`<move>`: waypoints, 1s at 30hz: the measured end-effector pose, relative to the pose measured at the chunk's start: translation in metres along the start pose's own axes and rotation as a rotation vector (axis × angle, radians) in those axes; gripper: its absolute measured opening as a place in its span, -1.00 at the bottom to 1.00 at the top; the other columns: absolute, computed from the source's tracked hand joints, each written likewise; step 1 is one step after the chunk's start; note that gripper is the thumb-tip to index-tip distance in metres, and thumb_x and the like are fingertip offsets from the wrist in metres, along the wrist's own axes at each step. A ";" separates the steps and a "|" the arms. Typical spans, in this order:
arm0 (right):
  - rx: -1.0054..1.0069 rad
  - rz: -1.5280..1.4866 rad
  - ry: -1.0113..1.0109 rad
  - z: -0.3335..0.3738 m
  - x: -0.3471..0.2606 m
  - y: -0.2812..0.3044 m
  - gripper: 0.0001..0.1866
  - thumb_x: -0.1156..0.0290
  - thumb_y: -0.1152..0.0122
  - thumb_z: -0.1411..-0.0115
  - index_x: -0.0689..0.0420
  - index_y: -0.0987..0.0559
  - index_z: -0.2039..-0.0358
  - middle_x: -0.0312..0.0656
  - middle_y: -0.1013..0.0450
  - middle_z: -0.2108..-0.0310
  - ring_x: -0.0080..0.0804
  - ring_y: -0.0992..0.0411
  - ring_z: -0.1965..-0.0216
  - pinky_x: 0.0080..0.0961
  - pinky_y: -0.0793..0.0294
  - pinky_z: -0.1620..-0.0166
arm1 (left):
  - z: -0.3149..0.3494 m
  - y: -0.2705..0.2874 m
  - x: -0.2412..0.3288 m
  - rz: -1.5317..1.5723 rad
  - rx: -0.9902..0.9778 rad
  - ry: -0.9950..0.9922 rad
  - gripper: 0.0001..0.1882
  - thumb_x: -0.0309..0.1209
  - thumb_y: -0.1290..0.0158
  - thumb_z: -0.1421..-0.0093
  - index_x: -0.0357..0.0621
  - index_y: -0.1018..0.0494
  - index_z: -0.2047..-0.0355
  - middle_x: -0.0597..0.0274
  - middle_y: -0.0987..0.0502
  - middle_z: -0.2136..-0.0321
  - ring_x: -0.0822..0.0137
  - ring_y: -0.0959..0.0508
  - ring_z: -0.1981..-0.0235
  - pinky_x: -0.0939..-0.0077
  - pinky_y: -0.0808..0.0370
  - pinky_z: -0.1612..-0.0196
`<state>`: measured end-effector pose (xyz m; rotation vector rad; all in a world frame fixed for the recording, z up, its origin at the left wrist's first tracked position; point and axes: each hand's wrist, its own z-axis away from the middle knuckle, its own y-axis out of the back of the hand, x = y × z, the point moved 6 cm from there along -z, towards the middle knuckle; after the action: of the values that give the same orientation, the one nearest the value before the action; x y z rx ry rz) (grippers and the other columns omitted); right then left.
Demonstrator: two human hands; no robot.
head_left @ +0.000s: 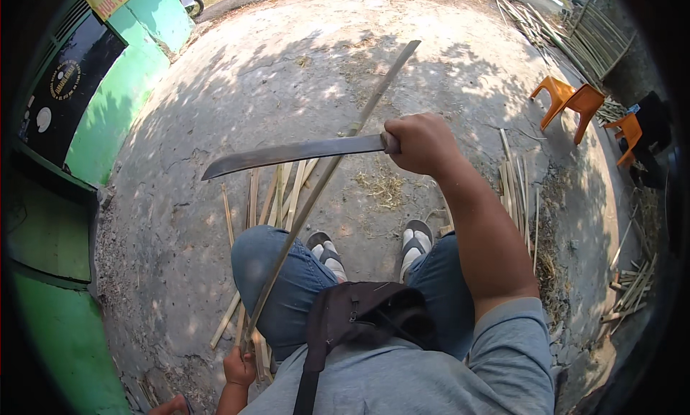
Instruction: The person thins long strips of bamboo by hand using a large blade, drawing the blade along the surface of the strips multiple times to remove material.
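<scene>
My right hand is wrapped round the handle of a machete, held out in front of my knees. Its long blade points left and crosses a long bamboo strip; whether they touch I cannot tell. The strip slants from beside my left thigh up to the far middle. At its lower end my left hand is closed round it, low by my left hip. More split bamboo strips lie on the ground beside and beyond my left leg.
More strips lie right of my legs, with shavings ahead. Orange plastic chairs stand right, near a bamboo pile. A green wall bounds the left. Part of another person's limb shows lower left. A black bag covers my lap.
</scene>
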<state>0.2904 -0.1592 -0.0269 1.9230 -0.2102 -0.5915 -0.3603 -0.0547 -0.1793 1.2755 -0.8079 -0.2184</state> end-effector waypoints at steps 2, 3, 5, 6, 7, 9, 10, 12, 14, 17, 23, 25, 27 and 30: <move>0.091 -0.027 -0.010 -0.001 0.023 -0.009 -0.88 0.27 -0.25 -0.16 -0.02 -0.69 0.40 -0.02 -0.59 0.47 0.14 -0.57 0.35 0.01 -0.57 0.23 | 0.001 -0.004 -0.009 -0.016 -0.006 -0.004 -0.31 0.25 0.15 -0.43 -0.23 -0.46 0.33 -0.15 -0.54 0.53 -0.33 -0.59 0.45 -0.10 -0.47 0.42; 0.094 -0.018 -0.016 0.002 0.034 -0.014 -0.88 0.27 -0.25 -0.16 -0.02 -0.69 0.40 -0.02 -0.59 0.47 0.14 -0.57 0.35 0.01 -0.57 0.23 | 0.000 -0.006 -0.013 -0.033 -0.010 -0.005 -0.32 0.25 0.14 -0.42 -0.22 -0.46 0.33 -0.16 -0.54 0.53 -0.33 -0.59 0.45 -0.11 -0.46 0.41; 0.126 -0.163 -0.365 0.006 0.065 -0.022 -0.82 0.25 -0.22 -0.21 0.03 -0.70 0.35 0.02 -0.61 0.40 0.15 -0.56 0.30 0.00 -0.57 0.20 | 0.005 -0.001 -0.008 -0.083 0.041 -0.024 -0.32 0.25 0.13 -0.42 -0.22 -0.45 0.33 -0.14 -0.54 0.54 -0.33 -0.58 0.46 -0.12 -0.46 0.42; 0.126 -0.268 -0.454 0.011 0.077 -0.028 -0.75 0.20 -0.26 -0.22 0.12 -0.69 0.29 0.06 -0.63 0.35 0.09 -0.59 0.28 -0.07 -0.56 0.17 | 0.007 0.004 -0.005 -0.134 0.089 -0.042 -0.33 0.24 0.12 -0.42 -0.21 -0.45 0.33 -0.13 -0.54 0.55 -0.34 -0.58 0.46 -0.12 -0.46 0.42; 0.124 -0.266 -0.450 0.013 0.081 -0.031 -0.75 0.20 -0.26 -0.22 0.12 -0.69 0.29 0.06 -0.63 0.35 0.09 -0.59 0.28 -0.07 -0.56 0.17 | 0.010 0.007 -0.003 -0.131 0.091 -0.038 -0.33 0.24 0.12 -0.42 -0.21 -0.45 0.33 -0.13 -0.54 0.55 -0.34 -0.58 0.46 -0.12 -0.46 0.42; 0.168 -0.469 -0.482 0.017 0.090 -0.038 -0.69 0.17 -0.33 -0.19 0.20 -0.66 0.31 0.04 -0.64 0.34 -0.01 -0.60 0.28 -0.14 -0.53 0.16 | 0.010 0.014 -0.002 -0.149 0.090 -0.021 -0.34 0.23 0.12 -0.42 -0.22 -0.44 0.34 -0.14 -0.51 0.57 -0.35 -0.57 0.47 -0.14 -0.45 0.42; 0.169 -0.467 -0.475 0.014 0.089 -0.038 -0.69 0.17 -0.33 -0.19 0.20 -0.66 0.31 0.04 -0.64 0.34 -0.01 -0.60 0.28 -0.14 -0.53 0.16 | 0.009 0.017 -0.001 -0.145 0.095 -0.019 -0.34 0.23 0.12 -0.42 -0.22 -0.44 0.34 -0.14 -0.51 0.57 -0.35 -0.57 0.47 -0.14 -0.45 0.42; 0.212 -0.584 -0.533 0.013 0.092 -0.037 -0.67 0.20 -0.40 -0.17 0.24 -0.65 0.28 -0.08 -0.58 0.46 -0.25 -0.53 0.38 -0.23 -0.49 0.23 | 0.006 0.017 -0.001 -0.075 0.018 0.007 -0.33 0.23 0.12 -0.42 -0.23 -0.43 0.35 -0.17 -0.50 0.57 -0.36 -0.57 0.46 -0.12 -0.44 0.44; 0.231 -0.713 -0.484 0.007 0.082 -0.033 -0.68 0.21 -0.42 -0.18 0.25 -0.66 0.28 -0.16 -0.53 0.50 -0.36 -0.47 0.40 -0.29 -0.46 0.27 | 0.004 0.016 0.000 0.011 -0.018 -0.014 -0.32 0.24 0.13 -0.43 -0.23 -0.42 0.35 -0.19 -0.48 0.57 -0.36 -0.56 0.47 -0.08 -0.43 0.44; 0.240 -0.874 -0.388 0.003 0.065 -0.021 -0.62 0.25 -0.44 -0.20 0.25 -0.62 0.09 -0.29 -0.43 0.54 -0.54 -0.36 0.44 -0.42 -0.40 0.32 | 0.002 0.018 0.015 0.175 -0.103 -0.020 -0.31 0.25 0.13 -0.44 -0.23 -0.41 0.37 -0.11 -0.46 0.60 -0.23 -0.55 0.53 0.04 -0.41 0.46; 0.381 -0.898 -0.174 0.010 -0.001 0.034 0.07 0.29 -0.43 -0.27 0.07 0.15 -0.54 -0.32 -0.44 0.49 -0.61 -0.33 0.49 -0.53 -0.36 0.35 | -0.025 0.032 0.046 0.637 -0.339 0.125 -0.31 0.31 0.15 -0.43 -0.08 -0.31 0.49 0.43 -0.28 0.67 0.50 -0.26 0.66 0.54 -0.19 0.57; 0.340 -0.977 -0.069 0.012 -0.020 0.044 0.24 0.30 -0.42 -0.29 0.00 0.43 -0.58 -0.30 -0.44 0.48 -0.61 -0.33 0.50 -0.55 -0.36 0.35 | -0.027 0.020 0.045 1.005 -0.574 0.400 -0.39 0.25 0.12 -0.46 -0.06 -0.32 0.40 0.46 -0.22 0.61 0.52 -0.20 0.61 0.55 -0.17 0.52; 0.221 -1.201 0.055 0.020 -0.046 0.053 0.27 0.29 -0.40 -0.31 -0.08 0.51 -0.57 -0.25 -0.46 0.43 -0.62 -0.37 0.49 -0.56 -0.39 0.39 | -0.040 0.025 0.068 1.066 -0.602 0.422 -0.37 0.30 0.10 -0.41 -0.04 -0.31 0.39 0.47 -0.15 0.61 0.53 -0.12 0.61 0.55 -0.10 0.53; 0.083 -1.400 0.082 0.032 -0.079 0.069 0.29 0.26 -0.43 -0.30 -0.16 0.51 -0.57 -0.22 -0.45 0.36 -0.61 -0.40 0.48 -0.58 -0.41 0.43 | -0.046 0.022 0.079 1.173 -0.669 0.479 -0.33 0.37 0.15 -0.37 -0.03 -0.27 0.40 0.47 -0.12 0.61 0.52 -0.06 0.63 0.54 -0.06 0.54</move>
<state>0.2151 -0.1823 0.0495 1.9415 1.2797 -1.3757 -0.2804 -0.0573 -0.1294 0.0817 -0.8356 0.6906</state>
